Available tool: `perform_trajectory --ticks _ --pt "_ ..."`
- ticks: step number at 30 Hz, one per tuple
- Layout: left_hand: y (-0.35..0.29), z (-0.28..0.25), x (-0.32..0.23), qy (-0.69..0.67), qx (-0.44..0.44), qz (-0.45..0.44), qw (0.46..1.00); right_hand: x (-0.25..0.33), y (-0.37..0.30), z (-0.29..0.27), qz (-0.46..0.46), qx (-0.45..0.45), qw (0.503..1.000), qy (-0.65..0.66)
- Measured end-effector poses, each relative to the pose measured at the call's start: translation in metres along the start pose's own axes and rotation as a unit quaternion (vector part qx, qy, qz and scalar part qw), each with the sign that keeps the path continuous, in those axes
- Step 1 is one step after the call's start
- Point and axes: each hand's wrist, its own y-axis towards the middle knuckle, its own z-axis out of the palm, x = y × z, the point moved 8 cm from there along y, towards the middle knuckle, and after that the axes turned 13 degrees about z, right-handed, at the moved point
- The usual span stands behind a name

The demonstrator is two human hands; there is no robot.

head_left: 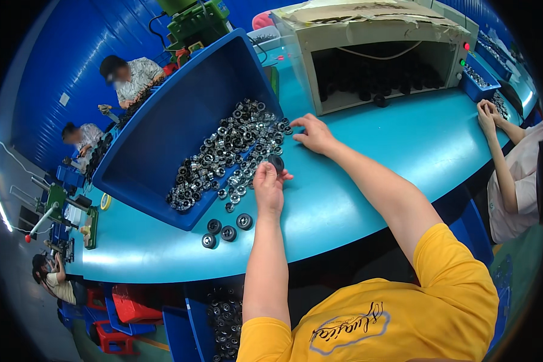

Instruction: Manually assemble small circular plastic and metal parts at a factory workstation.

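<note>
My left hand point(269, 187) is closed around a small black tire point(276, 162), raised over the blue-green table. My right hand point(315, 135) reaches in from the right, thumb and forefinger apart, close beside a few shiny wheel hubs point(285, 128) at the edge of the pile; I see nothing in its grasp. The heap of silver hubs point(223, 148) spills out of a large blue bin point(157, 130) lying tilted with its open side toward me. Several black wheels with silver centres point(228, 233) stand on the table left of my left forearm.
A pale open-fronted box point(311, 72) holding dark round parts point(380, 96) stands at the back. At the right, a co-worker's hands point(490, 114) are near a blue tray of hubs point(479, 81). A green hand press point(57, 199) and tape roll point(105, 201) are left.
</note>
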Motion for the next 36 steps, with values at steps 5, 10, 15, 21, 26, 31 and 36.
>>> perform_trajectory --ticks 5,10,15,21,26,31,36 --pt "0.0 -0.002 -0.003 -0.061 0.018 -0.011 0.998 0.01 0.007 0.025 0.003 -0.011 0.995 -0.096" --pt "0.001 0.001 0.0 -0.095 -0.002 -0.033 0.995 -0.013 0.013 0.031 0.039 0.072 0.996 -0.04" --pt "0.002 -0.011 0.004 -0.083 -0.032 -0.032 0.996 0.009 -0.024 0.017 0.171 0.223 0.923 0.264" --pt "-0.001 0.004 0.004 -0.066 0.013 -0.045 0.997 0.052 -0.067 0.001 0.124 0.209 0.891 0.383" --pt "-0.005 0.007 0.004 -0.059 0.018 -0.056 0.997 0.07 -0.082 -0.021 -0.031 0.014 0.971 0.239" --pt "-0.005 0.009 0.005 -0.044 0.031 -0.062 0.997 0.055 -0.082 -0.009 0.019 0.039 0.966 0.256" --pt "-0.006 0.022 0.001 -0.01 0.053 -0.051 0.997 0.046 -0.085 0.002 0.068 0.076 0.942 0.321"
